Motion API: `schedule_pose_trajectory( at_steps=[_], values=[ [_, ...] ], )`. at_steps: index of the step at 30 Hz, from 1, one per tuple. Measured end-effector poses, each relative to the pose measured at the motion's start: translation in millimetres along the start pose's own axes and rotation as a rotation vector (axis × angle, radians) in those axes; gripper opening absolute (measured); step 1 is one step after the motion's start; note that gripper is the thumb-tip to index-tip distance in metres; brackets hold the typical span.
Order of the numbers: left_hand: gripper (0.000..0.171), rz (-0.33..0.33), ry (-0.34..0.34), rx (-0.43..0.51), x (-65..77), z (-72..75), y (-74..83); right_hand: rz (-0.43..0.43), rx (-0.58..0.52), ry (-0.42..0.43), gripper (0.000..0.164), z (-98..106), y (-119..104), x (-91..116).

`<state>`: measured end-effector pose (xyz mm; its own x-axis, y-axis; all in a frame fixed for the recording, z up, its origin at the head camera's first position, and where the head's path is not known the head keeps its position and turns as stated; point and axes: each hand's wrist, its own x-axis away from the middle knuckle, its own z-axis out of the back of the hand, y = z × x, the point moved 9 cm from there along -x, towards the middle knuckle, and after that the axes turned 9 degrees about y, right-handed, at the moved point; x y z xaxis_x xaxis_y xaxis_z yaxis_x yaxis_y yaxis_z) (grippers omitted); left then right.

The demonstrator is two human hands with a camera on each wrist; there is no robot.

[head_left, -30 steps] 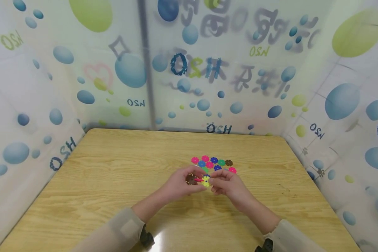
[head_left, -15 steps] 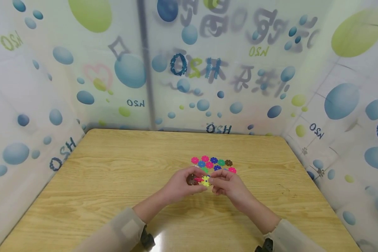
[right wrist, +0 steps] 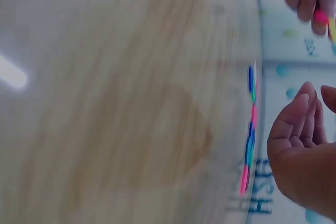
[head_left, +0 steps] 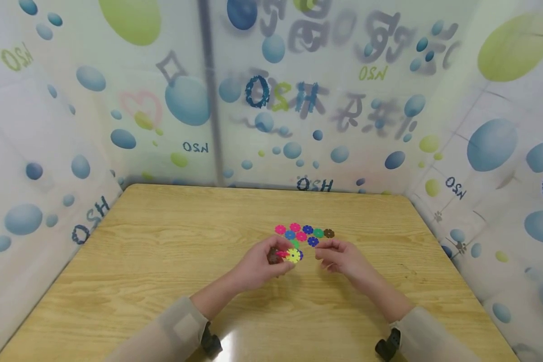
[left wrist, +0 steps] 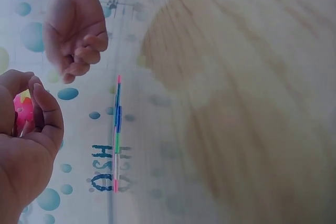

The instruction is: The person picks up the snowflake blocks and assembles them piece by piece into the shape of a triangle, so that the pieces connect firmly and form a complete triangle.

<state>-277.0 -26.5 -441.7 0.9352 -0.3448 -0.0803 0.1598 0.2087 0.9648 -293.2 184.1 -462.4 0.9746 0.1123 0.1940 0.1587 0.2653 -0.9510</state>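
In the head view my left hand (head_left: 259, 264) holds a small cluster of joined plastic snowflake discs between thumb and fingers. A yellow disc (head_left: 293, 255) faces up at its right end, with a blue edge showing behind it. A pink disc (head_left: 281, 254) sits in the middle, and a brown disc (head_left: 273, 256) lies partly hidden by the fingers. My right hand (head_left: 346, 261) is apart from the cluster, to its right. Its fingers are loosely bent, and the right wrist view shows a gap between thumb and fingers with nothing in it.
Several loose discs lie flat just beyond the hands, among them a pink disc (head_left: 280, 229), a dark blue disc (head_left: 313, 242), a green disc (head_left: 318, 233) and a brown disc (head_left: 328, 233). The wooden table (head_left: 185, 221) meets patterned curtains (head_left: 154, 151) at its back and sides.
My right hand has come off the yellow disc and moved to the right. The left hand keeps the cluster, shifted very slightly, with the yellow disc now in full view.
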Motion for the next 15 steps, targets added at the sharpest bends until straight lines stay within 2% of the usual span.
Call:
schedule_pose_trajectory(
  at_steps=[8,12,15],
  values=[
    [0.036,-0.021,-0.001,-0.034,-1.2,2.0,-0.7,0.017,0.210,0.045,0.036,50,15,-26],
    [0.035,-0.019,0.000,-0.047,-1.4,2.2,-0.7,0.025,0.309,0.044,0.033,62,19,-34],
    [0.035,-0.015,0.001,-0.041,-1.1,2.6,-1.2,0.022,0.339,0.021,0.034,66,23,-40]
  ],
)
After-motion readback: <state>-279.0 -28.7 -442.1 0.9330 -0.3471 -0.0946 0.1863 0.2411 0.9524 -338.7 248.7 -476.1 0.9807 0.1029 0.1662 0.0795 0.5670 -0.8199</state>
